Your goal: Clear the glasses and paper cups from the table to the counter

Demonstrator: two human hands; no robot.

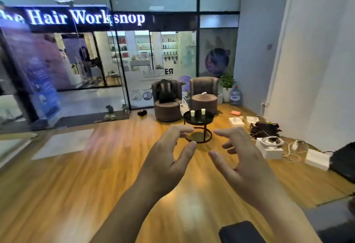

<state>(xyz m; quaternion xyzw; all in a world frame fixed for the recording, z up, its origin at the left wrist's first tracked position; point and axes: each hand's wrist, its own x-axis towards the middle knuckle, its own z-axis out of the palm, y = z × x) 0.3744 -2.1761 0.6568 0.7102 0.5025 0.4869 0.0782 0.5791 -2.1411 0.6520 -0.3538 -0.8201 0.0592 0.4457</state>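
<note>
Both bare hands, left (169, 158) and right (244, 158), raised apart with fingers loosely spread, holding nothing, well short of the round black glass-topped side surface (198, 120) across the wooden floor (96, 166). Two small white paper cups (192, 113) (203, 111) upright there, near each other before two brown armchairs (204, 95). Best done closing in first, then gripping one cup per hand around the middle, kept upright; no glasses discernible.

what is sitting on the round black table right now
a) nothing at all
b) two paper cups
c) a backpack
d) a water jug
b: two pale paper cups stand upright and apart on the round black table, while the backpack is on an armchair behind it and the water jug stands on the floor by the wall.
</note>
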